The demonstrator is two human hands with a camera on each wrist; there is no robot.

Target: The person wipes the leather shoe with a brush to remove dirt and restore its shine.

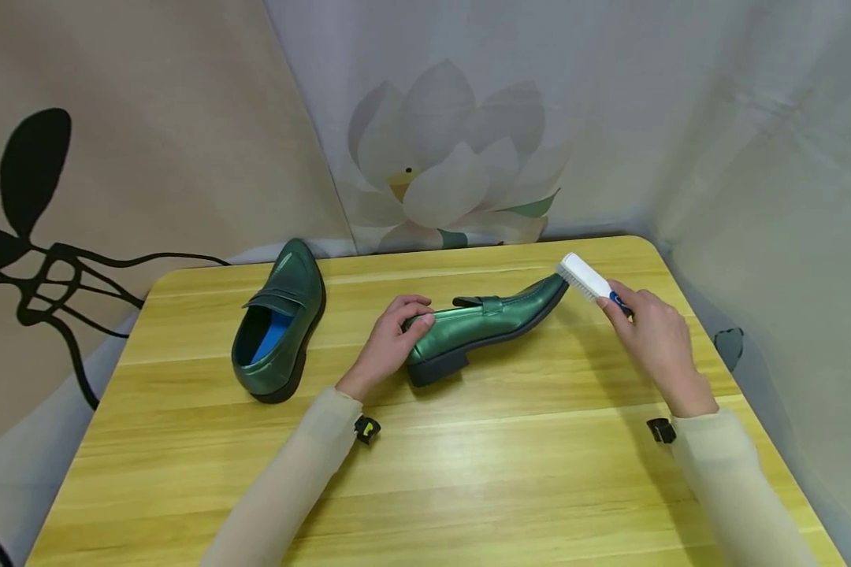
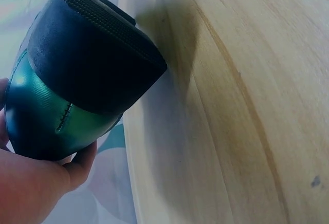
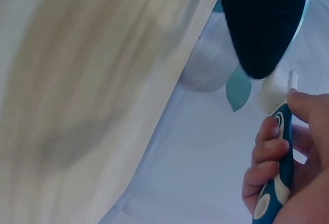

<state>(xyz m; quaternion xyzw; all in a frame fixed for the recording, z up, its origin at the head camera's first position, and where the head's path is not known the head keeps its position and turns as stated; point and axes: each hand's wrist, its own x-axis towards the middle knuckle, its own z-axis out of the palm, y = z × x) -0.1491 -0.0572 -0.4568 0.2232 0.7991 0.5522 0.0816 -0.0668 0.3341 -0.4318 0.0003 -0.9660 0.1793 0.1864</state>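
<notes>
Steadying green shoe [image 1: 461,331], apparently: left hand [image 1: 395,335] grips heel, toe raised over tabletop [image 1: 468,472]. Right hand [image 1: 655,335] grips brush [image 1: 589,279] by handle, bristles at toe — seemingly for reach. Second shoe [image 1: 287,315] upright at left — likely for clearance.

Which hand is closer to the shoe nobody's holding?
The left hand: it holds the other shoe, just right of the unheld shoe. The right hand is farther right, gripping the brush.
</notes>
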